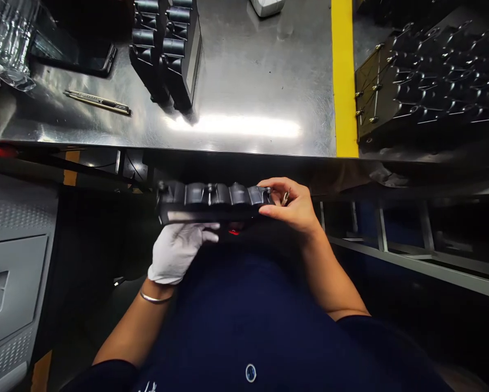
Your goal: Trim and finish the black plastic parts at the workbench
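A long black plastic part [212,200] with a row of rounded humps along its top is held up just off the bench's front edge, lying lengthwise from left to right. My left hand [177,250], in a white glove, supports its left half from below; some of its fingers are hidden under the part. At the right end my bare right hand [289,204] grips it between thumb and fingers. A small shiny metal object [285,197] shows by the right fingers; I cannot tell its kind.
On the metal bench [244,81] stand two similar black parts [179,60], left of centre. A slim utility knife [97,102], a dark tray-like object [77,51] and clear plastic packaging [7,38] lie further left. Yellow tape [344,81] borders a stack of black parts [432,81] at right.
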Available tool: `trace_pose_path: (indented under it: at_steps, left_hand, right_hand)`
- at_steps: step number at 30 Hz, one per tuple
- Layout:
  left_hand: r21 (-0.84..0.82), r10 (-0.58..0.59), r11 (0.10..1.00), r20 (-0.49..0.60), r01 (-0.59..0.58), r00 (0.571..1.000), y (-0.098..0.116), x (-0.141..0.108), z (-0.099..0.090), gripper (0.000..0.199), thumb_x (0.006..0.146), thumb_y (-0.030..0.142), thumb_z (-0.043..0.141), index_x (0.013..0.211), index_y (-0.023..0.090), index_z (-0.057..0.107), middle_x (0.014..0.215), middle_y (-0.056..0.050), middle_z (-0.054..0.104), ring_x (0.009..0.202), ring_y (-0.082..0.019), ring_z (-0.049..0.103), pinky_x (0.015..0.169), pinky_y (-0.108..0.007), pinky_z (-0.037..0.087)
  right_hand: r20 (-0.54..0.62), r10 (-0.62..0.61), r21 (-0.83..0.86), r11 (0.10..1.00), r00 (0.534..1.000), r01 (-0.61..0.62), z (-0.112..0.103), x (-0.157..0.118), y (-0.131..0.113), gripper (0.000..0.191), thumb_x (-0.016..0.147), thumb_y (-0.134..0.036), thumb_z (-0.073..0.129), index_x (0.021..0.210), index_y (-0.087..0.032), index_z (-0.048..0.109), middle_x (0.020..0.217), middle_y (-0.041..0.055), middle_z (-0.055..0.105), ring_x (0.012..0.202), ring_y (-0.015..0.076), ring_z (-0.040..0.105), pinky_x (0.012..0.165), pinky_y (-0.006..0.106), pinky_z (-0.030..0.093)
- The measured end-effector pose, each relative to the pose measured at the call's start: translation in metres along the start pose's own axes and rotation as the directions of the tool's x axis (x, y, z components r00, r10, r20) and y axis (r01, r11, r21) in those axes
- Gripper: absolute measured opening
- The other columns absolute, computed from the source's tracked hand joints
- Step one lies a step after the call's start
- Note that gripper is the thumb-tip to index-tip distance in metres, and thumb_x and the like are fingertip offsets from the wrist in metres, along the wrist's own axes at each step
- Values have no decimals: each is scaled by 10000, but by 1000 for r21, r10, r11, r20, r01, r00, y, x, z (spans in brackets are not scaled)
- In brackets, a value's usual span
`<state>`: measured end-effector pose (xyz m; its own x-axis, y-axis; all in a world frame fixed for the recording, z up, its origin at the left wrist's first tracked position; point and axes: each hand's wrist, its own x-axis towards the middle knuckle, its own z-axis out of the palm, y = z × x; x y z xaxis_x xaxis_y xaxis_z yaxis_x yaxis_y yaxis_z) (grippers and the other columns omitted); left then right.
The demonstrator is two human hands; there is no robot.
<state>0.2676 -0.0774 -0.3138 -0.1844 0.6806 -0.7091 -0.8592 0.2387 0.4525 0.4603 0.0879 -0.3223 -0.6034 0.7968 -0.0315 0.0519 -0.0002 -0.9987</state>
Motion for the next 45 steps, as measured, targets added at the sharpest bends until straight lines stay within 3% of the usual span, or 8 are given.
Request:
trace_pose_path:
  at_steps: [4,7,15,22,27,33,37,45]
  left_hand:
    - [93,158,981,126,-170,979,6,-4,21,237,707,138,691,939,179,713,1030,-78,722,1077,-282,629,955,-422,510]
    - [51,159,986,26,-160,987,3,-2,31,291,754,98,684,1028,196,692,985,-41,734,944,-203,685,831,-297,572]
    - [-273,-121,957,-61,100,991,5,7,36,378,945,60,322,1165,135,621,794,-40,737,705,-117,711,686,-203,589]
    - [-422,-144,898,-23,121,989,1,8,24,402,969,118,292,1032,200,680,701,11,722,614,-72,689,641,-133,558]
    - [-226,-8,974,-31,0,999,3,5,7,227,822,53,507,788,177,694,684,14,711,654,-95,694,692,-159,565]
    - [101,67,992,113,-79,991,4,-2,5,192,588,167,771,763,130,702,630,-12,674,520,-132,637,534,-206,550]
    - [169,43,983,174,-73,984,3,-3,10,321,534,221,834,821,141,716,699,-29,691,596,-159,656,562,-236,552]
    - [152,81,983,127,-100,989,-8,-1,12,260,609,341,805,751,151,698,571,2,636,465,-131,584,471,-247,527]
  right_hand:
    - [-32,105,63,993,994,-103,24,-2,-3,425,596,-451,823,884,-170,684,704,-12,625,499,60,440,455,211,353]
    - [104,189,167,965,976,-204,39,-4,-7,440,656,-521,762,905,-165,692,703,1,639,503,76,484,462,219,384]
    - [212,239,128,955,948,-269,32,-4,-13,371,765,-518,664,762,-147,662,556,-9,580,498,108,528,472,226,406]
    - [82,-81,-202,975,993,96,41,-1,-3,264,863,-393,552,740,-168,611,674,16,617,569,104,519,539,234,392]
    - [88,-179,-470,860,980,199,31,3,-4,192,899,-364,540,869,-182,591,743,8,613,635,109,535,597,229,401]
    - [457,-432,-268,767,778,583,27,0,-30,350,944,-465,450,844,-162,594,682,18,597,603,105,526,582,231,390]
    - [524,-445,-311,694,726,649,31,2,-30,491,858,-614,503,651,-169,529,564,-17,474,530,94,430,509,240,294]
    - [403,-502,-433,632,765,642,33,5,-19,497,907,-566,452,600,-177,488,557,-13,448,529,98,404,515,245,289]
